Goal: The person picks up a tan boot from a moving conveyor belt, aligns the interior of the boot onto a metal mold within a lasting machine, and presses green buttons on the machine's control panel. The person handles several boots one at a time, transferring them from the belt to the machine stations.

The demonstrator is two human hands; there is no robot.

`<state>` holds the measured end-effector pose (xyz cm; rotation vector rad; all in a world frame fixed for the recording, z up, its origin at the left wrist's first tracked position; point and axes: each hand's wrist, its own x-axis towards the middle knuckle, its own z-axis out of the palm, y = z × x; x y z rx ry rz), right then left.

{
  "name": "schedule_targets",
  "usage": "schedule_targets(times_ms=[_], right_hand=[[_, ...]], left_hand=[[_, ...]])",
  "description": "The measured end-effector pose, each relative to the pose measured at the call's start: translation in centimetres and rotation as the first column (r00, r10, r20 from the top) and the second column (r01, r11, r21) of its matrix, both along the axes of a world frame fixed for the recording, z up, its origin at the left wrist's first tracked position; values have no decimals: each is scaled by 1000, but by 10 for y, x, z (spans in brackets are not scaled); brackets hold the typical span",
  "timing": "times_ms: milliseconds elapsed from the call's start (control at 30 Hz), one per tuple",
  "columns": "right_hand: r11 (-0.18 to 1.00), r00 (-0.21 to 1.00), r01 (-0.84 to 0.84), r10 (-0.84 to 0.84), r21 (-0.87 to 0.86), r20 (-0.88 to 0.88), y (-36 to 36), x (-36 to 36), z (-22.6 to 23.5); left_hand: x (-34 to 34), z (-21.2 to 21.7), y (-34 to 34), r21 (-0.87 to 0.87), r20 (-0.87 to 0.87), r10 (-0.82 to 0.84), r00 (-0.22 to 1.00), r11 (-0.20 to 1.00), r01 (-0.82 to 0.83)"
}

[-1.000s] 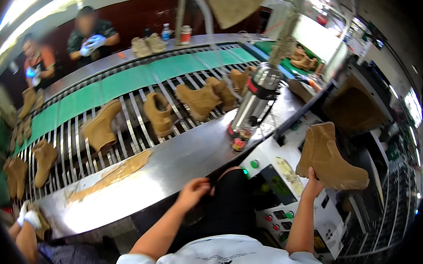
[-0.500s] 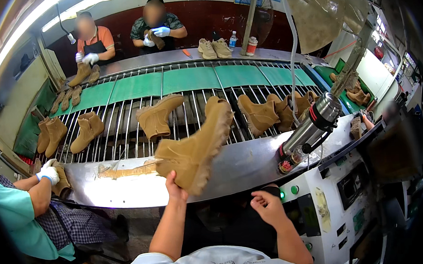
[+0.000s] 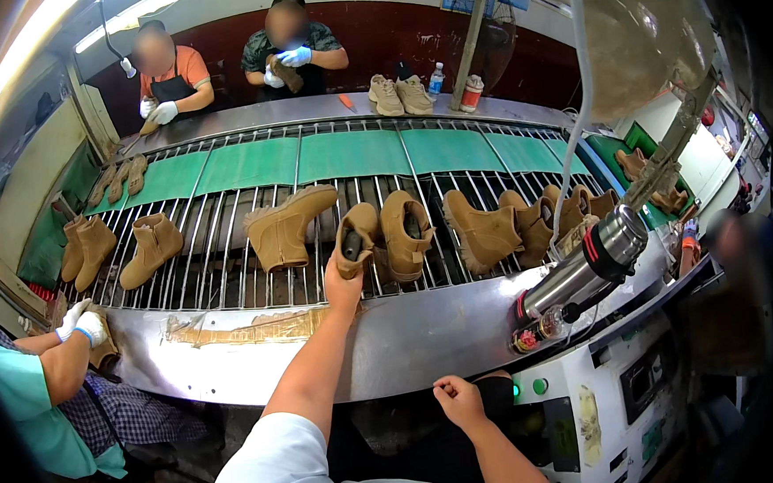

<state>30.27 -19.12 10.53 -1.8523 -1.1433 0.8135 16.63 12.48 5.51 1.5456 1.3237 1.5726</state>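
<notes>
1. Boot (image 3: 356, 240), tan suede, is lying on the roller conveyor (image 3: 229, 269), sole toward the worker, just beside another tan boot (image 3: 405, 233).
2. Left hand (image 3: 343, 286) is gripping its heel end, arm stretching over the steel ledge (image 3: 392, 334).
3. Right hand (image 3: 458, 400) is curling into a loose fist, holding nothing, below that ledge.

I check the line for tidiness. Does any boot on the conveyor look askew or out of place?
Mostly the tan boots lie on their sides on the metal rods. One boot lies slanted across the rods, toe pointing up-right. The left hand holds another boot by its heel. Nothing looks spilled or damaged.
</notes>
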Motion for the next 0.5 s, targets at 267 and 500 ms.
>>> schedule_targets(times_ms=[267, 500], right_hand=[[999, 887, -35, 15, 34, 461, 109, 1, -62], [995, 805, -16, -47, 100, 592, 115, 1, -78]], left_hand=[[44, -19, 26, 27, -69, 253, 965, 967, -252], [-55, -22, 53, 75, -552, -402, 731, 849, 524]])
